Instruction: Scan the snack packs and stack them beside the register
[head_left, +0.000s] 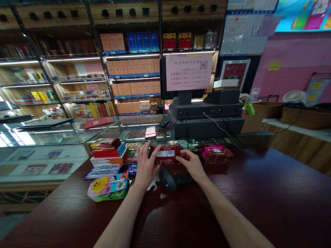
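Between my two hands is a dark red snack packet [165,159], its back turned toward me with a white label and a barcode. My left hand [148,162] grips its left end, thumb at the top edge and fingers raised behind. At the right end, my right hand [190,162] pinches the packet between thumb and fingers. Just below lies a black handheld barcode scanner [169,179] with a small blue light. Left of my left hand are plastic cases with a yellow duck picture [108,185] and a stack of colourful packets [110,151]. A pink and brown packet pile [216,153] sits right of my right hand.
A dark wooden counter [271,199] spreads beneath everything. Behind the packet stand a glass display case [129,122] and a cash register [207,112] with trailing cables and a printed paper sign [190,72]. Shelves of orange boxes [134,69] line the back wall.
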`<state>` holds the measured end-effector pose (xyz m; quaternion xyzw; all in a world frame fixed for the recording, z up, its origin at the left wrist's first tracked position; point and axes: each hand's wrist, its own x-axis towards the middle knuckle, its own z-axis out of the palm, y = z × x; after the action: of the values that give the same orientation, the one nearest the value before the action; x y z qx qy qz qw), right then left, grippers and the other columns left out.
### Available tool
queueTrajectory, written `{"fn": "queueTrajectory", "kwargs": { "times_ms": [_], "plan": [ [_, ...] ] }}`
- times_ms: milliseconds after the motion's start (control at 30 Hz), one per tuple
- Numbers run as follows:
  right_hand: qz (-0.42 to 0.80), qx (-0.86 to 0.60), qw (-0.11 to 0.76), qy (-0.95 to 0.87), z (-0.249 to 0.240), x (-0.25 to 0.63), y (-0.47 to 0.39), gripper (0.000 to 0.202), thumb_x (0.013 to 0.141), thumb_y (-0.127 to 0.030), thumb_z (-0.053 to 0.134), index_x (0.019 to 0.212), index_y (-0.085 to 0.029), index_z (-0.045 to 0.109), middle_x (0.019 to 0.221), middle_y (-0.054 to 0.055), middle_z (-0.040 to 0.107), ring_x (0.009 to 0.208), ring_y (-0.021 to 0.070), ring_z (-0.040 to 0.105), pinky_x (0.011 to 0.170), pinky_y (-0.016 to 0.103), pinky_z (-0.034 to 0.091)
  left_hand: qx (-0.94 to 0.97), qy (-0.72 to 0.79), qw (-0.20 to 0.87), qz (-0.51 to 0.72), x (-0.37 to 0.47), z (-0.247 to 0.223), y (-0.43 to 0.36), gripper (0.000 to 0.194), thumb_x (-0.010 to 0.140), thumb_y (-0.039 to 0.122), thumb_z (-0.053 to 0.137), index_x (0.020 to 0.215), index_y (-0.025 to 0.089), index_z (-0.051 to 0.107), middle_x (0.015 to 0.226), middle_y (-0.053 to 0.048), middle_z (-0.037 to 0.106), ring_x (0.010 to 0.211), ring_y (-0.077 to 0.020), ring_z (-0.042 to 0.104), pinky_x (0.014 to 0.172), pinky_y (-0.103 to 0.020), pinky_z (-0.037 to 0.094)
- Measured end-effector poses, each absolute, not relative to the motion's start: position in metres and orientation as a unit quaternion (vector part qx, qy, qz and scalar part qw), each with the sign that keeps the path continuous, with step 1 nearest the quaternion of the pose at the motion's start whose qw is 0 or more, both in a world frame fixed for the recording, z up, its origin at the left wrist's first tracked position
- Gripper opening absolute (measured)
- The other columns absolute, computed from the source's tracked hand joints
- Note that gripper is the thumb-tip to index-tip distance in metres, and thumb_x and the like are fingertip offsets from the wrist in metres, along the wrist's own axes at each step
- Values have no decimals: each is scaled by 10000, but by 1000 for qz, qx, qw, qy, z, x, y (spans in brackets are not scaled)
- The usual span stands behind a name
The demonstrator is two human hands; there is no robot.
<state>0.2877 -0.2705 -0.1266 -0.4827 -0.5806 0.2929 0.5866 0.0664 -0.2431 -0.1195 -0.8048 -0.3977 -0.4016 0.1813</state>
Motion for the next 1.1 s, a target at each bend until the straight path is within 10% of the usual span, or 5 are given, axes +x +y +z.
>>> {"fn": "queueTrajectory", "kwargs": {
  "times_ms": [500,867,1100],
  "plan": [
    [276,-479,615,-562,-125,288,-271,178,761,-378,724,794,-206,691,632,-27,646,578,165,570,623,290,446,-798,-449,116,-385,70,-124,-238,922,733,277,788,1521,371,320,1109,-63,505,1089,-286,479,1088,-553,356],
    [245,-513,616,-545,-129,295,-256,211,732,-409,718,768,-201,707,674,3,686,615,184,595,637,300,455,-804,-398,-29,-441,60,-136,-216,752,868,196,570,1534,288,234,1323,-92,575,1250,-277,511,1181,-590,192],
    [195,-533,604,-560,-130,303,-251,190,744,-407,707,775,-222,739,789,33,731,775,239,651,764,358,487,-750,-402,-38,-525,62,-133,-222,592,869,178,593,1420,271,397,940,10,714,1059,-209,650,1170,-521,254]
  ]
}}
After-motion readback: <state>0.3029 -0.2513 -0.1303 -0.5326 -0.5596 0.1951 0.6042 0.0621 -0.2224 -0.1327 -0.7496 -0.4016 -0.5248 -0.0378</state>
